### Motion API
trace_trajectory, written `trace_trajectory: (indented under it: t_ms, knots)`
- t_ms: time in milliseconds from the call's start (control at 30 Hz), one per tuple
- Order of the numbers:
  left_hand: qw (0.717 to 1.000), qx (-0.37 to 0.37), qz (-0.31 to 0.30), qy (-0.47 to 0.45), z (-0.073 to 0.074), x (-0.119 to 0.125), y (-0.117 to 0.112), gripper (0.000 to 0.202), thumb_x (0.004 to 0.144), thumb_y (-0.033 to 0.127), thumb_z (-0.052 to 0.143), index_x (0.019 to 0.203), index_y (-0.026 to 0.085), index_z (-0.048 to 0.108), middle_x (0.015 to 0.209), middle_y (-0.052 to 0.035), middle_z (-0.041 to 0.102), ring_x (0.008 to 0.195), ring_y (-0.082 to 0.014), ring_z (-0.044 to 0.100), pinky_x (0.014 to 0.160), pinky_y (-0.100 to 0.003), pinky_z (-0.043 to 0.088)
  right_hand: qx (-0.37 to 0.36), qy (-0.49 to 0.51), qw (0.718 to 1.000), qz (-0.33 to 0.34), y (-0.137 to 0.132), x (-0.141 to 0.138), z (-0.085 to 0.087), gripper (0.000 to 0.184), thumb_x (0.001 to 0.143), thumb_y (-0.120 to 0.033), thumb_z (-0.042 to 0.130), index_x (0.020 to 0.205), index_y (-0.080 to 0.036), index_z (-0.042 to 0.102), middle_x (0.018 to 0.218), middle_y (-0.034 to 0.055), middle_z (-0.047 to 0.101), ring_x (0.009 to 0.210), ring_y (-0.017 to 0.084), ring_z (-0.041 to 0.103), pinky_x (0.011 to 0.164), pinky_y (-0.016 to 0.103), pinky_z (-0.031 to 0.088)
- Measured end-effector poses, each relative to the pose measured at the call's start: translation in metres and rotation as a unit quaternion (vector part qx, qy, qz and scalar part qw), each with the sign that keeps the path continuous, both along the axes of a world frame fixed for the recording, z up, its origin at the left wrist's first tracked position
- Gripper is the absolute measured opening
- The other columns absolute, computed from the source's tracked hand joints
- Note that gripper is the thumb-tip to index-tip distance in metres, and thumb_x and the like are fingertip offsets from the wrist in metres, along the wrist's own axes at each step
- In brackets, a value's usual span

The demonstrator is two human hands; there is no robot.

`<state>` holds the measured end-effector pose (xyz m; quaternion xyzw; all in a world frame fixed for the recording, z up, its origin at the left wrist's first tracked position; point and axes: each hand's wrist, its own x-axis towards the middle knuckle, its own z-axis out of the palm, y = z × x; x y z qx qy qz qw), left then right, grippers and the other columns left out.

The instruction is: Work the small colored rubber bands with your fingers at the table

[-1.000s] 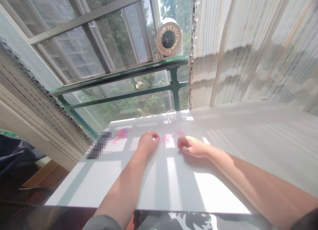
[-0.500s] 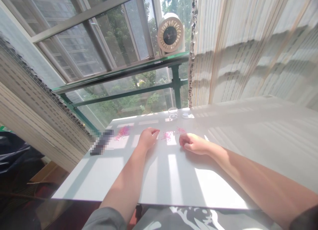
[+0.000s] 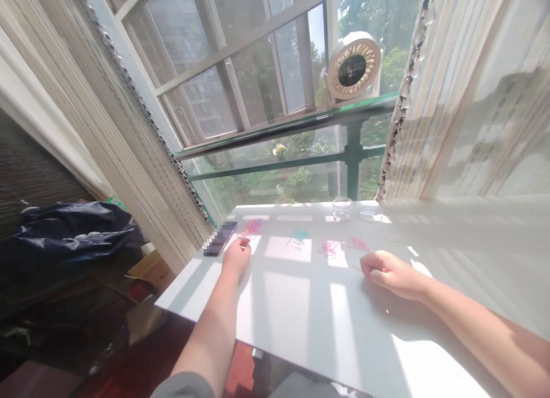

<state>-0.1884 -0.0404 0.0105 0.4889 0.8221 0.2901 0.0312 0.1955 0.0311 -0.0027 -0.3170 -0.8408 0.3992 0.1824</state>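
Observation:
My left hand (image 3: 236, 256) is at the table's left side, fingers pinched together, just in front of a mixed pink, orange and blue pile of thin strands (image 3: 254, 227). A tiny pale bit shows at its fingertips, too small to name. Beside it lies a dark phone (image 3: 226, 236), partly blurred out. My right hand (image 3: 389, 272) is curled closed over the table, with a thin pale sliver at its fingers that I cannot make out. Between the hands lie a teal pile (image 3: 299, 236) and a pink pile (image 3: 329, 248). Another pink pile (image 3: 358, 243) lies just behind my right hand.
Near the back edge of the white table (image 3: 283, 300) stand a clear round container (image 3: 342, 209) and a clear shallow lid-like piece (image 3: 370, 215). A white fan (image 3: 354, 66) sits by the window rail. Curtains (image 3: 455, 111) hang on both sides, and a dark bag (image 3: 79, 229) is at left.
The view has swung left. My left hand has moved left to the mixed-colour pile, uncovering the teal pile. My right hand stays closed near the pink piles, slightly farther from them.

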Motion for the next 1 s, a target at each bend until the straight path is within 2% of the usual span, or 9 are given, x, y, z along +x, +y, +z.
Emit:
trace_trajectory:
  t_ms: [100,267,533,700,833,1000]
  knots:
    - [1.000,-0.007,-0.017,-0.002,-0.009,0.011,0.006,0.029,0.076,0.022,0.051,0.102,0.019,0.063,0.097,-0.0048,0.068,0.077,-0.0156,0.062,0.073,-0.025,0.046,-0.023,0.033,0.999,0.003,0.000,0.001,-0.003,0.008,0.056,-0.022,0.036,0.049,-0.020,0.033,0.050,-0.0030,0.029,0.051,0.011,0.027,0.049,0.026,0.022]
    - [0.999,-0.016,-0.046,0.017,-0.015,0.024,0.017,0.026,0.071,0.034,0.060,0.092,0.020,0.068,0.093,-0.0043,0.068,0.082,-0.0182,0.060,0.077,-0.027,0.044,-0.062,0.092,0.994,0.019,0.005,0.005,-0.009,0.016,0.057,-0.024,0.035,0.048,-0.021,0.023,0.049,-0.0046,0.019,0.049,0.009,0.018,0.048,0.027,0.015]
    - [0.997,-0.019,-0.061,0.040,-0.015,0.021,0.019,0.019,0.076,0.029,0.053,0.081,0.020,0.069,0.083,-0.0042,0.070,0.078,-0.0187,0.060,0.072,-0.027,0.042,-0.088,0.152,0.984,0.036,0.011,0.003,-0.013,0.025,0.063,-0.025,0.039,0.052,-0.022,0.017,0.053,-0.0058,0.012,0.051,0.008,0.012,0.049,0.028,0.010]
    - [0.996,-0.006,-0.077,0.052,-0.011,0.026,0.021,0.019,0.079,0.028,0.049,0.080,0.018,0.065,0.086,-0.0063,0.068,0.083,-0.0196,0.060,0.075,-0.029,0.042,-0.062,0.132,0.989,0.035,0.010,0.002,-0.010,0.023,0.062,-0.024,0.038,0.052,-0.021,0.017,0.053,-0.0055,0.012,0.052,0.009,0.012,0.049,0.028,0.011]
    - [0.991,0.049,-0.124,0.018,0.004,0.059,0.021,0.021,0.083,0.031,0.046,0.087,0.019,0.063,0.088,-0.0051,0.069,0.083,-0.0186,0.061,0.074,-0.028,0.042,-0.015,0.079,0.997,0.005,0.006,-0.003,-0.005,0.022,0.059,-0.024,0.038,0.049,-0.021,0.019,0.052,-0.0052,0.013,0.052,0.009,0.015,0.049,0.028,0.013]
    - [0.956,0.053,-0.280,-0.074,0.026,0.133,0.022,0.021,0.082,0.036,0.050,0.086,0.021,0.064,0.084,-0.0019,0.069,0.079,-0.0164,0.062,0.067,-0.025,0.044,-0.024,0.021,0.999,-0.035,-0.001,-0.016,0.007,0.020,0.060,-0.022,0.038,0.049,-0.019,0.021,0.051,-0.0053,0.017,0.051,0.008,0.018,0.048,0.027,0.014]
